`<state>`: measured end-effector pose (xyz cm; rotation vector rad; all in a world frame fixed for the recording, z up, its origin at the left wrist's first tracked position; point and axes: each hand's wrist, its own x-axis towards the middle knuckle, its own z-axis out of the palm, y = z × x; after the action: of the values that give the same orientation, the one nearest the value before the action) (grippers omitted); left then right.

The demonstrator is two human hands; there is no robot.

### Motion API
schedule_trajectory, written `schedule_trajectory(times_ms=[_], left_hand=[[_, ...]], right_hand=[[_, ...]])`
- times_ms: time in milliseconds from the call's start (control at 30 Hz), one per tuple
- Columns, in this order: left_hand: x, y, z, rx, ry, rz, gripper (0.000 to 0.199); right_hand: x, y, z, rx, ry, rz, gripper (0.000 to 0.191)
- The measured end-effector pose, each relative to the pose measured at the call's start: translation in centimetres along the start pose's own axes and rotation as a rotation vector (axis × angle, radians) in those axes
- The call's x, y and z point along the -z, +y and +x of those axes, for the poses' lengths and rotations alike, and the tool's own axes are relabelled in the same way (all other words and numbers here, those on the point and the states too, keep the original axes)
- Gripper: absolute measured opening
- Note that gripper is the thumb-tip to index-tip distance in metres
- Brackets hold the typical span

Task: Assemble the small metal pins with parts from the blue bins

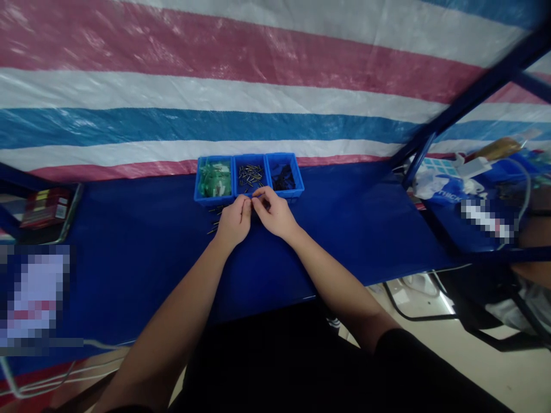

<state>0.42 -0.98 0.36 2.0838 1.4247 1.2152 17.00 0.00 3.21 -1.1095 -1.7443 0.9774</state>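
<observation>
My left hand (pixel 235 219) and my right hand (pixel 274 214) meet fingertip to fingertip just in front of three joined blue bins (pixel 213 201). Both are closed in a pinch; whatever sits between the fingers is too small and hidden to name. The left bin holds clear greenish plastic bags with white pieces (pixel 215 179). Many thin brass-and-dark pin-like parts (pixel 252 174) lie in the middle bin. Dark black or navy pieces (pixel 283 176) fill part of the right bin. Several similar thin parts (pixel 213 225) rest on the blue table, left of my left hand.
A red box (pixel 45 207) lies in a dark tray at the left. A blue metal frame (pixel 451 112) rises on the right, beside a second surface with plastic bags (pixel 434 186) and boxes. A striped tarp (pixel 258 97) hangs behind the table (pixel 353 229). Part of another person's arm (pixel 534 241) shows far right.
</observation>
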Motion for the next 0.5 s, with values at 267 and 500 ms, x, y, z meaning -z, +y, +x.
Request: schedule_trajectory(times_ms=[267, 500], left_hand=[[0.01, -0.26, 0.10, -0.022, 0.031, 0.024, 0.041], [0.15, -0.47, 0.07, -0.004, 0.074, -0.014, 0.055]], right_hand=[[-0.18, 0.52, 0.10, 0.074, -0.002, -0.024, 0.025], [0.10, 0.09, 0.01, 0.114, -0.050, -0.060, 0.028]])
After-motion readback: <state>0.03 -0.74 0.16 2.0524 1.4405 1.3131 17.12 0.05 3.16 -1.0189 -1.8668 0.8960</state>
